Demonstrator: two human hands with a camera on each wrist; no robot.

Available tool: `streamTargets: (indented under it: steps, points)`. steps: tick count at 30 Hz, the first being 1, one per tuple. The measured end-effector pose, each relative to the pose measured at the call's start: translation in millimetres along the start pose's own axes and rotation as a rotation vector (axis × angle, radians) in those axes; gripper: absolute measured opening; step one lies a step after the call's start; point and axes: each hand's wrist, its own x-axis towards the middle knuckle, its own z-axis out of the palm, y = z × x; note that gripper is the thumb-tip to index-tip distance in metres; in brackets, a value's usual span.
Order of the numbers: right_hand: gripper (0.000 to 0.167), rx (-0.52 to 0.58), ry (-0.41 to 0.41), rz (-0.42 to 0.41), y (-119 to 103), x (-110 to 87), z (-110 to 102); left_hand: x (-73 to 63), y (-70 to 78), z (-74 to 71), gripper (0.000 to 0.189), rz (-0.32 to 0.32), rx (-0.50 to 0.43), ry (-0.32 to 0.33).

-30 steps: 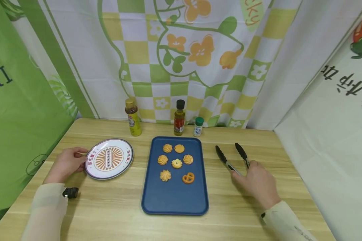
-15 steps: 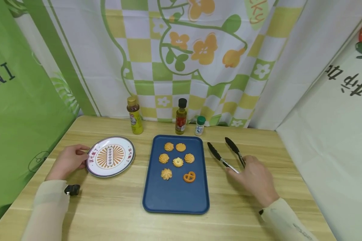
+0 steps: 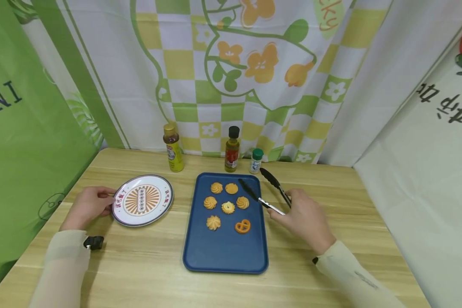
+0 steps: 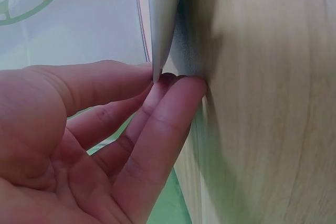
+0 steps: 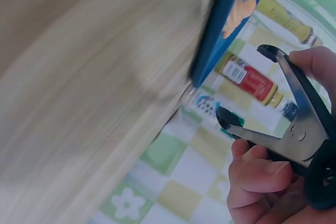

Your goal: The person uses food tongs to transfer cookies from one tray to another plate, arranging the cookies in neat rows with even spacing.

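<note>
My left hand pinches the left rim of a round white plate with an orange sunburst print. In the left wrist view, the thumb lies on the plate's rim and fingertips reach beneath it. Metal tongs with black tips are gripped in my right hand, their arms spread apart with nothing between them. One tip hangs over the upper right of a blue tray. Several swirl and flower-shaped cookies and a pretzel lie on that tray.
Behind the tray stand a yellow-labelled bottle, a dark-capped bottle and a small green-capped shaker. A patterned curtain hangs along the table's back edge.
My right hand has carried the tongs leftward, from beside the tray to over its right edge. The left hand keeps its hold on the plate. The view has shifted slightly.
</note>
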Motion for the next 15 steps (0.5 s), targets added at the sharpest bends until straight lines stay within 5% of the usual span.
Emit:
streamTargets:
  steps: [15]
  points:
    - [0.084,0.056,-0.105,-0.076,-45,22.4,14,1.7,-8.0,-1.2,0.048,0.001,-0.077,-0.015]
